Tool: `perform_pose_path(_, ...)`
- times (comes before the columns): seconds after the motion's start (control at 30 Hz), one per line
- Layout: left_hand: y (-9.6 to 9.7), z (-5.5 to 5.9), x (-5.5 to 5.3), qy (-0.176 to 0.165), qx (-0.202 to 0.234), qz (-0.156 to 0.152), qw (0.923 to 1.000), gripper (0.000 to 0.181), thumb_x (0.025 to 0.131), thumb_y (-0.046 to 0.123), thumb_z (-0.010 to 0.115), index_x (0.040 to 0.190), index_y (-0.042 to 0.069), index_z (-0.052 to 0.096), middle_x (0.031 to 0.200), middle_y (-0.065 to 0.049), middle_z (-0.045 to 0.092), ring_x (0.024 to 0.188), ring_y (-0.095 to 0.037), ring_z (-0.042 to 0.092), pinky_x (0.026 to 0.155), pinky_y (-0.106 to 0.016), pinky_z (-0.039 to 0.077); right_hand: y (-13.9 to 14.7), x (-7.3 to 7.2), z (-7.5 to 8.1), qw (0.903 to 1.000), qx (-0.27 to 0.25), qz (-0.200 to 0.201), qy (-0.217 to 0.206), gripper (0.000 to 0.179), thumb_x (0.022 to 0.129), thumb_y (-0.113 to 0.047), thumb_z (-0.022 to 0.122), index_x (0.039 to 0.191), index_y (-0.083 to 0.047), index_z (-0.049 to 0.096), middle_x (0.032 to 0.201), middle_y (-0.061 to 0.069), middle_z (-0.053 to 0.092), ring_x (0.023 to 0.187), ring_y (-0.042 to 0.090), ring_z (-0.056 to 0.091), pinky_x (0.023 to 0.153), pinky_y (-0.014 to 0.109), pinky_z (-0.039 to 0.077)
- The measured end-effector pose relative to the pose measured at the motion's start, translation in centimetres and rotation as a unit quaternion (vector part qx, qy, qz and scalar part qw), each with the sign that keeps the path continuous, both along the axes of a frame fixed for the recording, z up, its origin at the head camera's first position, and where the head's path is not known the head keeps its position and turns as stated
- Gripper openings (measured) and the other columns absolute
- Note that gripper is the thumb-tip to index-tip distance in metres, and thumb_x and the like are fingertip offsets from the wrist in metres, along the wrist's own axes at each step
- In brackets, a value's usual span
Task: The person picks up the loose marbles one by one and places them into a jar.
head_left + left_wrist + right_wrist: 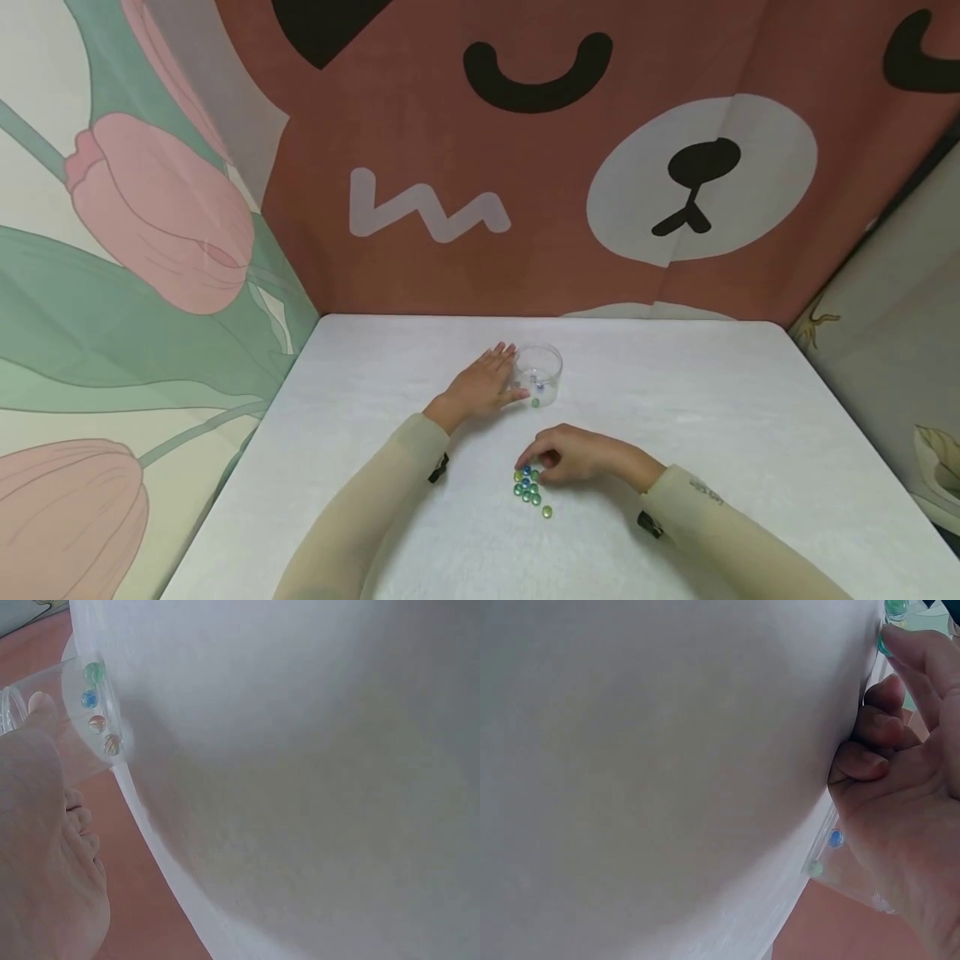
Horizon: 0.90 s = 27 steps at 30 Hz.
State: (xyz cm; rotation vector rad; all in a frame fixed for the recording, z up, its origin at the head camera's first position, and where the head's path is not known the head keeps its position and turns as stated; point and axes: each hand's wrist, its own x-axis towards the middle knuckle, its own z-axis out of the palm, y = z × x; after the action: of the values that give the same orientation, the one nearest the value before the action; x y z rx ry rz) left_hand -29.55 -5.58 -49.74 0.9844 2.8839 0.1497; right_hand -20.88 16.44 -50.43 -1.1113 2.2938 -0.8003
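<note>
My left hand [483,385] holds the left side of a clear cup [551,367], its thumb on the near wall and its fingers farther back. Several marbles lie in the cup's bottom, among them a blue marble [90,699] and a green marble [93,673]. My right hand [581,456] is low over a cluster of glass marbles [527,497], index finger and thumb at its far edge. In the right wrist view, a digit's tip touches a green marble [884,646] while three fingers curl under. Whether it is pinched is hidden.
A yellow-green marble [547,512] lies apart, nearer than the cluster. The white table [712,400] meets a brown bear-print cloth [420,275] at its far edge. A tulip-print cloth [165,217] hangs along the left.
</note>
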Motion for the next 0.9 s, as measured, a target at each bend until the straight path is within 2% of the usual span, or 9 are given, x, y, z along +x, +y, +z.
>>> perform_pose_path(0.5, 0.04, -0.05, -0.11, -0.002, -0.007, 0.001, 1.0, 0.087, 0.103, 0.065, 0.035, 0.161, 0.003, 0.018, 0.169, -0.01, 0.013, 0.157, -0.024, 0.005, 0.128, -0.032, 0.003, 0.06, -0.09, -0.06, 0.9998, -0.017, -0.01, 0.003, 0.029, 0.094, -0.006, 0.068, 0.119, -0.02, 0.075, 0.08, -0.016, 0.056, 0.071, -0.002, 0.047, 0.064, 0.017, 0.043)
perform_pose_path(0.9, 0.12, -0.1, -0.25, -0.008, -0.007, 0.003, 0.9999, 0.088, 0.102, 0.066, 0.034, 0.162, 0.003, 0.017, 0.17, -0.009, 0.012, 0.157, -0.024, 0.005, 0.128, -0.032, 0.003, 0.17, -0.17, -0.1, 0.9992, -0.021, -0.033, -0.011, 0.018, 0.096, -0.011, 0.068, 0.109, -0.02, 0.076, 0.075, -0.015, 0.057, 0.067, -0.001, 0.048, 0.063, 0.017, 0.044)
